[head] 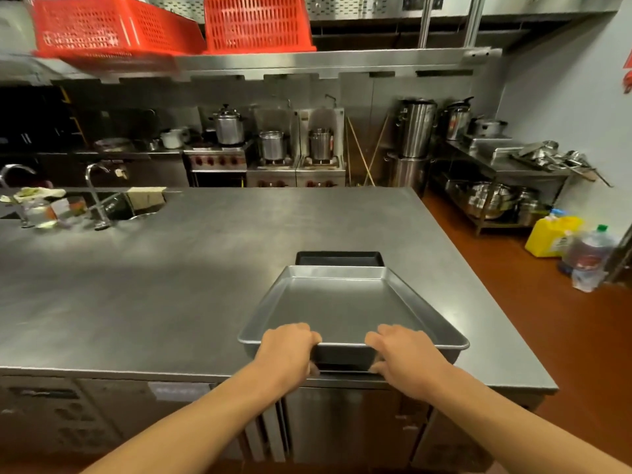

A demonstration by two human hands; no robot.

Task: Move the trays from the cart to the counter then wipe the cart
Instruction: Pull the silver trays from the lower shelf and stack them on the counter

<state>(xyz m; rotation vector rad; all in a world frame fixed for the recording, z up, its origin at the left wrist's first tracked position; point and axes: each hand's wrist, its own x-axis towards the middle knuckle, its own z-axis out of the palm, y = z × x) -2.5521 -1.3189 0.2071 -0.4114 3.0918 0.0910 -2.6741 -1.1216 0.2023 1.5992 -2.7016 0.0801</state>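
— Where's the silver tray (342,302) relative to the hands?
— Its near short rim is gripped by both: the left hand (287,350) curls over it toward the left corner, the right hand (403,354) toward the right.
— Which way does it run?
— Long axis straight away from the person, over the bench (171,285) near its front edge.
— What's under it?
— A black tray (338,258) on the bench, showing beyond the far rim.
— Materials?
— Dull, smooth metal, rectangular, shallow, with a rolled rim; the bench is brushed steel.
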